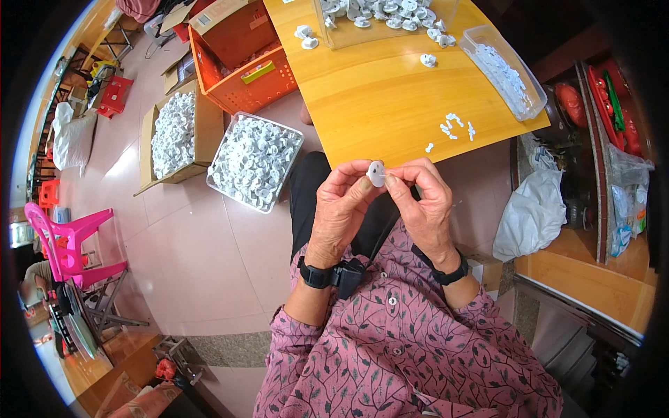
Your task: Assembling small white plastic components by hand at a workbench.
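Between the thumb and fingers of my left hand [343,200] is a white round plastic disc [376,174] with small dark holes, held upright above my lap. My right hand [424,198] pinches a tiny white plastic piece at the disc's right side; fingertips mostly cover it. Several small white plastic pieces [453,125] lie on the yellow table [376,90] just beyond my hands. One white round part [428,60] sits farther back on the table, with a pair of similar parts [305,36] at its far left.
A clear bin [334,38] of white parts stands at the table's back, a clear tray [535,104] of small pieces at its right edge. On the floor at left are a full plastic tub [297,143], a cardboard box [209,125], an orange crate [261,87] and a pink chair [77,244].
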Action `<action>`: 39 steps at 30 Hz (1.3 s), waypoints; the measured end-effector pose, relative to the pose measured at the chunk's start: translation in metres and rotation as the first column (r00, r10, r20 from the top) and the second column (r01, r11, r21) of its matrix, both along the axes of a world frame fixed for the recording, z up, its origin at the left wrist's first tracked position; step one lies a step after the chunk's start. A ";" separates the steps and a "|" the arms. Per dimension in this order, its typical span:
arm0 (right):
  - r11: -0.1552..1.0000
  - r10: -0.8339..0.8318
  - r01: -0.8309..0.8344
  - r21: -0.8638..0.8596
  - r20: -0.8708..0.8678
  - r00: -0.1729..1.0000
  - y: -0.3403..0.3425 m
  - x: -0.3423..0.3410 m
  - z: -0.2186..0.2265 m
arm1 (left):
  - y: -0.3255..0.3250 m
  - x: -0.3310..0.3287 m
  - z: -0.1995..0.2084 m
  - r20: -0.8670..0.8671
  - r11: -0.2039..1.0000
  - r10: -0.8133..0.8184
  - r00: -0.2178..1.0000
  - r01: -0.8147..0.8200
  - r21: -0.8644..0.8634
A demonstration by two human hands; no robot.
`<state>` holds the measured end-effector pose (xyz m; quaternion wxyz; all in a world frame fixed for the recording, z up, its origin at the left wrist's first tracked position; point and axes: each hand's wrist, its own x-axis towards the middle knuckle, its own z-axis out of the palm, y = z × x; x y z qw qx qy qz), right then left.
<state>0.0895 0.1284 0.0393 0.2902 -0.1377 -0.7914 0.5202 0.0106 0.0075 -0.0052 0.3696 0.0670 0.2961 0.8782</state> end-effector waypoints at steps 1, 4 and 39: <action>1.000 -0.012 0.012 0.000 0.002 1.000 0.000 0.000 0.000 | 0.000 0.000 0.001 0.014 1.000 0.012 1.000 -0.012 -0.013; 1.000 -0.026 0.026 -0.013 0.004 1.000 -0.001 0.000 -0.002 | 0.001 0.001 0.003 -0.003 0.999 0.016 1.000 -0.016 -0.032; 0.987 0.068 -0.078 0.144 0.074 0.995 -0.006 -0.003 -0.001 | -0.010 -0.004 0.000 -0.234 0.986 0.038 0.971 -0.074 -0.147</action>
